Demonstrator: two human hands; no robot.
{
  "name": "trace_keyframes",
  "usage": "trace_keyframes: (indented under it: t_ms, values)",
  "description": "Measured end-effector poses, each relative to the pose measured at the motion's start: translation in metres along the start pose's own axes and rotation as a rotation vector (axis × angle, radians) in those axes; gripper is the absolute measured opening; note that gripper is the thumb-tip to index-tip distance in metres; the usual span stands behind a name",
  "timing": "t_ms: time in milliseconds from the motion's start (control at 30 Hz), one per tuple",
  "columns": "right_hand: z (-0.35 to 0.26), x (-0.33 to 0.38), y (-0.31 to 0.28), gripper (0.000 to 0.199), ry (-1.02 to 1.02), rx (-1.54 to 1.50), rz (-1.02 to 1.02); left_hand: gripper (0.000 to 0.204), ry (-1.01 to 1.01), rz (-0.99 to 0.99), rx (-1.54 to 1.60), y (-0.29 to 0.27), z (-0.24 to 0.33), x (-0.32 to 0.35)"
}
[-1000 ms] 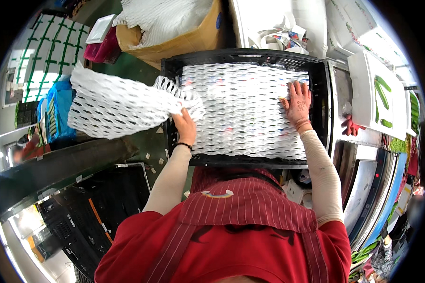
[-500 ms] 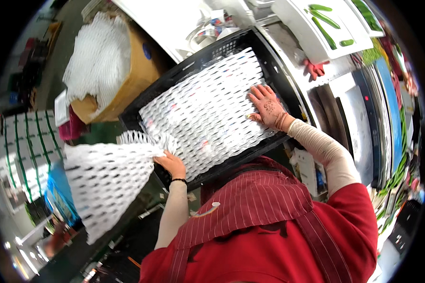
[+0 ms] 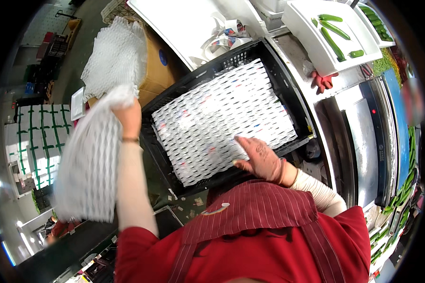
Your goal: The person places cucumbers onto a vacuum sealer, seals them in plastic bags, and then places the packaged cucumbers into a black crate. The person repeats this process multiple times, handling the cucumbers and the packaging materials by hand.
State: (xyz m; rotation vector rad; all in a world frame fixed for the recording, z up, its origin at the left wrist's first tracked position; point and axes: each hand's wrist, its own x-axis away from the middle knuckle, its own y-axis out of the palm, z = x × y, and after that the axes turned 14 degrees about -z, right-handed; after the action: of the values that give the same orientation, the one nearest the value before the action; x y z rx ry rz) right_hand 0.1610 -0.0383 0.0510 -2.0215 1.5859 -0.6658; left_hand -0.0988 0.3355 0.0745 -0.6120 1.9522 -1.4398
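A black plastic crate (image 3: pixel 298 103) lies in front of me, lined with a white foam net sheet (image 3: pixel 222 118). My right hand (image 3: pixel 259 158) rests flat on the near edge of that sheet, fingers spread. My left hand (image 3: pixel 129 118) is raised to the left of the crate and grips the top of a second white foam net sheet (image 3: pixel 92 160), which hangs down beside my forearm.
A cardboard box (image 3: pixel 153 70) heaped with more foam net (image 3: pixel 115 54) stands left of the crate. White trays (image 3: pixel 326 35) with green cucumbers (image 3: pixel 333 40) sit at the upper right, red gloves (image 3: pixel 323 81) below them. Stacked white boxes with green straps (image 3: pixel 35 137) are at far left.
My left hand has lifted the loose foam sheet from beside the crate up and leftward. My right hand slid from the sheet's far right side to its near edge.
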Motion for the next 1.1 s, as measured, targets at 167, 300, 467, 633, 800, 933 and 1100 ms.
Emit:
trace_keyframes:
  t_ms: [167,300,467,633,800,933,1100]
  values:
    - [0.002,0.031,0.006,0.064,0.056,-0.049,-0.094,0.017,-0.141,-0.773,-0.127,0.093,-0.185,-0.066]
    - [0.021,0.064,0.0,0.063,0.259,-0.01,0.112,0.014,-0.081,-1.307,0.658,0.124,-0.172,-0.13]
    - [0.023,0.109,0.02,0.066,0.343,-0.087,0.195,0.026,-0.085,-1.103,0.46,0.179,-0.214,-0.116]
    - [-0.001,0.136,0.05,0.059,0.465,-0.108,0.379,0.064,-0.777,-1.061,1.742,0.131,-0.171,-0.111]
    - [-0.042,0.178,0.073,0.055,0.692,-0.082,0.53,0.074,-0.87,-0.453,0.954,0.103,-0.083,-0.169]
    - [-0.081,0.21,0.081,0.049,0.867,-0.127,0.729,0.051,-0.874,-0.204,0.793,0.164,-0.132,-0.197]
    - [-0.069,0.305,0.133,0.018,0.716,-0.644,1.734,0.037,-0.399,0.072,0.768,0.16,-0.063,-0.222]
